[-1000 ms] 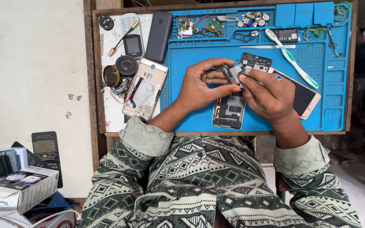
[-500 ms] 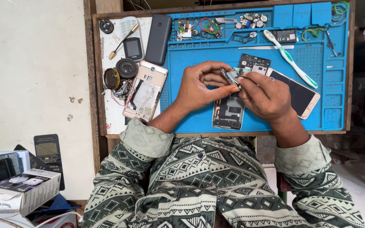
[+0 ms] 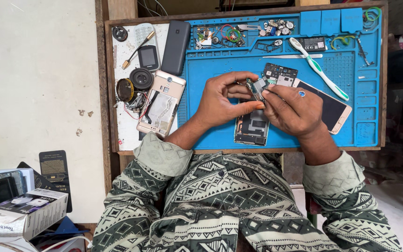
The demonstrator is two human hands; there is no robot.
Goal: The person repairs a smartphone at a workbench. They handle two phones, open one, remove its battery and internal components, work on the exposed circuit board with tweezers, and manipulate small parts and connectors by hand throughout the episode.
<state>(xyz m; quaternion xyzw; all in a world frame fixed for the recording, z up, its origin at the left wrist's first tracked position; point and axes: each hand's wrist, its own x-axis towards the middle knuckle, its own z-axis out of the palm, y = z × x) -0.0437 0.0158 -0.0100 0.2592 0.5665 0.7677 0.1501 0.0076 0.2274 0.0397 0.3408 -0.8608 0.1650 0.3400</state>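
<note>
both hands (image 3: 220,100) (image 3: 292,109) — fingers gripping a small circuit board (image 3: 256,87) — white carton (image 3: 22,212) at lower left.

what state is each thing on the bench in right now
left hand: pinching the small board
right hand: pinching the same board from the other side
small board: held above the mat, off the phone
open phone: back off, insides showing, flat on the blue mat
gold phone: back cover off, lying flat
screen panel: flat, dark
toothbrush: lying on the mat, untouched
black phone: face down, closed
</note>
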